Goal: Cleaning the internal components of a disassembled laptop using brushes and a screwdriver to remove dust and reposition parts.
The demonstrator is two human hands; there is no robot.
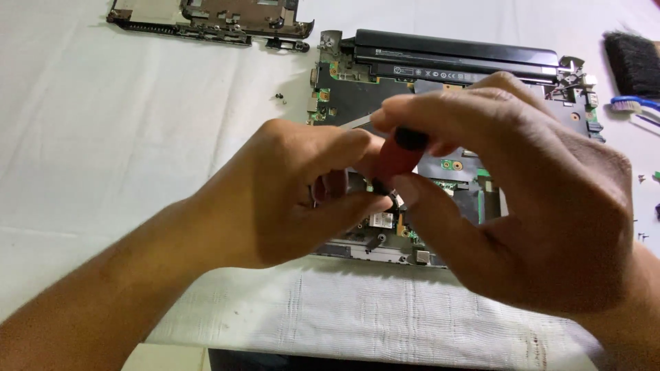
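Right hand pinches the red-handled screwdriver upright over the opened laptop chassis on the bench; left hand pinches low at the shaft. I'd keep it vertical, press down, turn slowly; tip is hidden.

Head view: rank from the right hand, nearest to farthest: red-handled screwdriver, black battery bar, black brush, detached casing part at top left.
1. Red-handled screwdriver: in the right hand, at its fingertips.
2. Black battery bar: just above the hand, along the laptop's far edge.
3. Black brush: top right corner.
4. Detached casing part: far top left.
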